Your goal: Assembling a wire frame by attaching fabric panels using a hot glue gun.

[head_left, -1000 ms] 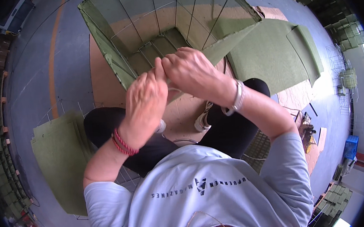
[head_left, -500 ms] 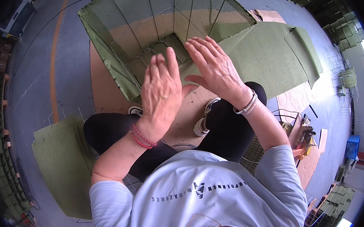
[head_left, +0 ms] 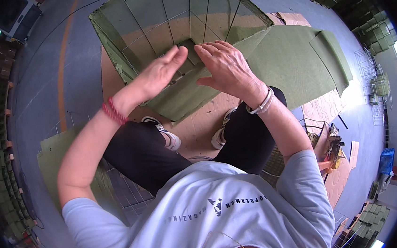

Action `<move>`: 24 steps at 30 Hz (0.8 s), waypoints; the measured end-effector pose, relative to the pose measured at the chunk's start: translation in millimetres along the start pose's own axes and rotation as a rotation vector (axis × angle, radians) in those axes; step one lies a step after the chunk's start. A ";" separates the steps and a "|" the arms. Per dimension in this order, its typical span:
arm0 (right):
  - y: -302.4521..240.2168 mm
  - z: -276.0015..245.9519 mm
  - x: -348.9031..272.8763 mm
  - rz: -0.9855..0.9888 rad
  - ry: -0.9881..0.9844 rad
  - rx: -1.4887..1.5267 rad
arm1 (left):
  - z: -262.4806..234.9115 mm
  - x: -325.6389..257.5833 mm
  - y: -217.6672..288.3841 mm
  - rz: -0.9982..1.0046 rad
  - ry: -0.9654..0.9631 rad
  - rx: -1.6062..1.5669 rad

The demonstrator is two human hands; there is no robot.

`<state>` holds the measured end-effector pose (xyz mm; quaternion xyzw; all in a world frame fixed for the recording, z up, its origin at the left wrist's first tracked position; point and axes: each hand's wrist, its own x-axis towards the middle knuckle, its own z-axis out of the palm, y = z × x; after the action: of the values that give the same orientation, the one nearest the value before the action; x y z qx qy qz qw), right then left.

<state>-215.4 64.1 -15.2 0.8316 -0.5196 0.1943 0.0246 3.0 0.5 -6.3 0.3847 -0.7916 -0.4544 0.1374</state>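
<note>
My left hand (head_left: pixel 164 71) is seen edge-on with its fingers stretched out and nothing visibly in it. Beside it, my right hand (head_left: pixel 227 68) is palm down with its fingers out and thumb apart, also holding nothing. Both are over the near side of a green mesh fabric box on a thin wire frame (head_left: pixel 111 43), which stands before my feet with its open side up. A near flap of green fabric (head_left: pixel 185 102) lies below my hands. Whether my fingertips touch the box is hard to tell. A broad green fabric panel (head_left: pixel 292 64) spreads to the right of the box.
Cardboard (head_left: pixel 198 126) lies under my feet and the box. Green sheets (head_left: pixel 60 157) and wire frames are at lower left. A tool with yellow and black parts (head_left: pixel 335 149) lies right of my knee. Farther right are a blue crate (head_left: pixel 386 159) and wire racks (head_left: pixel 370 87).
My left hand has turned edge-on and swung outward, its elbow moving left. My right hand has shifted slightly down and left. The near green flap now shows lower, toward my feet.
</note>
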 end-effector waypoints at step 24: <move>-21.6 12.8 58.9 -0.230 -0.596 0.117 | -16.6 -17.1 24.7 -0.090 -0.401 0.586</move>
<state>-170.1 20.6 -3.0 0.9052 -0.3946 -0.0321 -0.1546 11.9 10.0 25.4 0.3454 -0.8817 -0.2802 -0.1572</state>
